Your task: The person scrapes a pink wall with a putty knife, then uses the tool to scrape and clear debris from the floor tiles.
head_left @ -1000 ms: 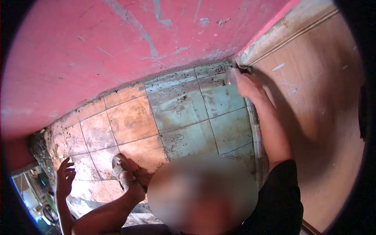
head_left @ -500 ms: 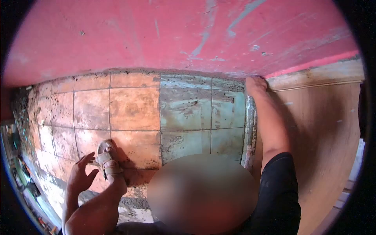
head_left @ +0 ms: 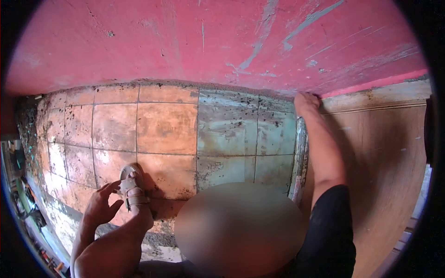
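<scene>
My right hand [head_left: 307,103] reaches into the corner where the pink wall [head_left: 162,46], the tiled floor [head_left: 167,125] and a wooden panel [head_left: 371,153] meet. Its fingers are curled, and whatever they grip, if anything, is hidden from me. Just below that hand, a paint-stained strip [head_left: 299,157] runs along the floor's right edge. My left hand [head_left: 104,204] hangs beside my knee, near the sandal [head_left: 134,190] on my foot. Thumb and fingers there are apart, with nothing between them.
Dark crumbs of debris are scattered over the orange and green tiles and along the wall's foot. Grey scrapes mark the pink wall. At the far left lies assorted clutter [head_left: 34,217]. A blurred oval covers the lower middle.
The view has shifted slightly, so wall and tiles sit further right. My right hand stays in the corner with the fingers curled; my left hand keeps its open pose by the knee.
</scene>
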Demonstrator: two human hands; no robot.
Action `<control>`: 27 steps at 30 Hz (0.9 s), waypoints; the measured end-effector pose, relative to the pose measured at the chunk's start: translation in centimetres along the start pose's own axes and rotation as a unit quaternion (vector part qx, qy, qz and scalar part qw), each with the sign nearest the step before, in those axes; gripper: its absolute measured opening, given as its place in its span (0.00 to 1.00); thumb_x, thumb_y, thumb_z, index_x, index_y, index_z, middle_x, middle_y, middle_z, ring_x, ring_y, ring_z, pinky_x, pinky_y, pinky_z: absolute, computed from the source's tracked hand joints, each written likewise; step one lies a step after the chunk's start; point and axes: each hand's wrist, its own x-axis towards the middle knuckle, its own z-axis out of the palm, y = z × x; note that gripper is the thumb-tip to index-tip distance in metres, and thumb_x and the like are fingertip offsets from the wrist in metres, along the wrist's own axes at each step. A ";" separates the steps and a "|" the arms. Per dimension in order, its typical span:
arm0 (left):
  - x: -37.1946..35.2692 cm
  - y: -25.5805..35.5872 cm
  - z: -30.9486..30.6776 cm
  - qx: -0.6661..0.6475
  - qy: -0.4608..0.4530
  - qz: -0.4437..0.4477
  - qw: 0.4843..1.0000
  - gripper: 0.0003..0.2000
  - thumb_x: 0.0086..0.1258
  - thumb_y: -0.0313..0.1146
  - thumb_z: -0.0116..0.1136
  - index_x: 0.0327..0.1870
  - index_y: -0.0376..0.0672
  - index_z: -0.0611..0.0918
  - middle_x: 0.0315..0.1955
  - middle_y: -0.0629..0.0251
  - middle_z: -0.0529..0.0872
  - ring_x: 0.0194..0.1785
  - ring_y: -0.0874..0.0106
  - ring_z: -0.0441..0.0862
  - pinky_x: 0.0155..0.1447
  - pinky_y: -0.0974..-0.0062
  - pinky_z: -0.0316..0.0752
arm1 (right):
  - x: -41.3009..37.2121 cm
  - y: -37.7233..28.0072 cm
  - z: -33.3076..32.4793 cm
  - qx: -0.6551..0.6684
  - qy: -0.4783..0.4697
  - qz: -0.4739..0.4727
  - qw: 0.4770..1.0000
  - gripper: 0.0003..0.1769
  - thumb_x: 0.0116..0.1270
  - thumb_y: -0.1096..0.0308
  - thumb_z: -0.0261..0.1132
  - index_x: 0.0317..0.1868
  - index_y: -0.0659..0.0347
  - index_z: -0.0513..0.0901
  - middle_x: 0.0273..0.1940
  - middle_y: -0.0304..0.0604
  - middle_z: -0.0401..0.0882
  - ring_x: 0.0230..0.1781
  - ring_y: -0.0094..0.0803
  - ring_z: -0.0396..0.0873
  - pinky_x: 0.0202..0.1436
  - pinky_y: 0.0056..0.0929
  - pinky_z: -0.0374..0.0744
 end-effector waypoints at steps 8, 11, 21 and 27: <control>0.6 -0.2 0.5 -0.006 -0.008 0.000 1.000 0.33 0.63 0.26 0.74 0.73 0.39 0.78 0.53 0.48 0.89 0.58 0.53 0.89 0.63 0.57 0.83 | -4.8 -11.2 -1.7 0.070 0.000 -0.193 0.979 0.19 0.70 0.69 0.55 0.48 0.67 0.92 0.57 0.65 0.87 0.61 0.58 0.86 0.65 0.52 0.81; 0.5 -0.1 0.3 -0.002 -0.016 0.003 1.000 0.33 0.63 0.26 0.74 0.72 0.38 0.78 0.55 0.48 0.89 0.58 0.53 0.89 0.64 0.57 0.83 | -7.7 -11.1 -5.2 0.038 0.040 -0.217 0.975 0.14 0.65 0.72 0.63 0.46 0.65 0.92 0.52 0.61 0.90 0.58 0.55 0.89 0.60 0.50 0.84; -2.7 -4.0 -1.0 0.035 0.014 -0.062 0.997 0.33 0.64 0.26 0.74 0.73 0.37 0.78 0.59 0.47 0.88 0.60 0.53 0.89 0.64 0.58 0.83 | -6.1 5.3 4.2 0.021 0.027 -0.101 0.994 0.15 0.67 0.68 0.71 0.54 0.49 0.92 0.52 0.53 0.91 0.58 0.54 0.88 0.62 0.50 0.83; -1.2 -2.8 -0.5 0.021 -0.007 -0.030 0.999 0.33 0.64 0.25 0.74 0.73 0.37 0.78 0.58 0.47 0.89 0.59 0.53 0.89 0.64 0.59 0.84 | -3.8 3.2 8.1 0.219 -0.046 -0.125 0.967 0.22 0.67 0.62 0.75 0.62 0.44 0.89 0.56 0.50 0.91 0.57 0.50 0.88 0.61 0.45 0.84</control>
